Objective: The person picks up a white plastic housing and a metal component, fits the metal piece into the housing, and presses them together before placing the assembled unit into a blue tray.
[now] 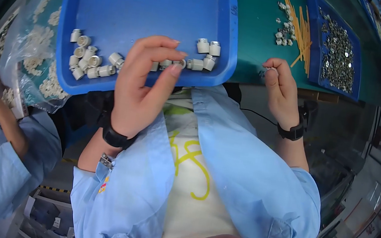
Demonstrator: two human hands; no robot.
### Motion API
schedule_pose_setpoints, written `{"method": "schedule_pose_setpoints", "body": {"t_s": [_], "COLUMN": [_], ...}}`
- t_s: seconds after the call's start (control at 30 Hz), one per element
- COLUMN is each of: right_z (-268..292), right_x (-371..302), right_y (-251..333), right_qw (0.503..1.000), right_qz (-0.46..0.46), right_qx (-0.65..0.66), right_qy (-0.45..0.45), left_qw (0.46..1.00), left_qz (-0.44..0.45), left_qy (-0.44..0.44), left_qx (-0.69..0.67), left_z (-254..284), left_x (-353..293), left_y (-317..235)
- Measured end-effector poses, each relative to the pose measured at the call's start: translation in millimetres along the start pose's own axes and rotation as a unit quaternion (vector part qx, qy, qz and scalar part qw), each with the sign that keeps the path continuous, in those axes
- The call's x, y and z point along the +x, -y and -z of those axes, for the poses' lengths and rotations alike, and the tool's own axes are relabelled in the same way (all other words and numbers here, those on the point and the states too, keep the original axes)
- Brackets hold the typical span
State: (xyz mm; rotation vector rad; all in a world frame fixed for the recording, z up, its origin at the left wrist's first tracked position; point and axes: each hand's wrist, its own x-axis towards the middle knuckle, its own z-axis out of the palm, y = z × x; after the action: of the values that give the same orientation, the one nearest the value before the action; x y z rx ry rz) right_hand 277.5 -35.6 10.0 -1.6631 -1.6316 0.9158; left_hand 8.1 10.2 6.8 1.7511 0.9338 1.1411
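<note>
seen from above, a person in a light blue shirt (256,143) works at a green table (254,25). a large blue tray (151,4) lies ahead and to the left, its far part bare. short white cylinders (214,49) are gathered along its near side, in a loose cluster at the left and a rough row running right; the raised wall seems to keep them from rolling off, within easy reach.

the left hand (142,82) arches over that row, fingers curved and thumb set apart below them. a white cylinder (180,62) shows between thumb and fingertips, but whether it is gripped or merely lies behind them, i cannot tell. the right hand (281,90) is outside the tray, to its right, with thumb and forefinger closed on a small silvery piece (263,73) (too blurred to describe further). a fingertip pinch suits something so little.

farther right, thin wooden sticks (304,42) lie bundled beside loose small parts (284,36). next to them a blue bin (313,68) holds many tiny metal pieces (340,57), its sides presumably stopping them scattering. at the far left is a clear plastic bag (22,44) with white parts inside, and near it a co-worker (16,162) in similar blue.
</note>
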Motion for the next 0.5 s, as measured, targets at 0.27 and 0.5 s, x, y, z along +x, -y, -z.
{"method": "schedule_pose_setpoints", "body": {"t_s": [0.27,0.5], "right_z": [5.2,-5.4], "right_x": [-30.8,-44.6], "right_y": [-20.6,-52.9], "right_qw": [0.988,0.931], "right_qz": [-0.113,-0.029], "right_qx": [-0.079,-0.337], "right_qy": [-0.077,-0.133], "left_qw": [0.998,0.996], "left_qz": [0.058,0.071], "left_qy": [-0.006,0.018], "left_qx": [-0.026,-0.053], "left_z": [1.7,2.2], "left_x": [-1.5,-5.2], "left_y": [13.7,16.6]}}
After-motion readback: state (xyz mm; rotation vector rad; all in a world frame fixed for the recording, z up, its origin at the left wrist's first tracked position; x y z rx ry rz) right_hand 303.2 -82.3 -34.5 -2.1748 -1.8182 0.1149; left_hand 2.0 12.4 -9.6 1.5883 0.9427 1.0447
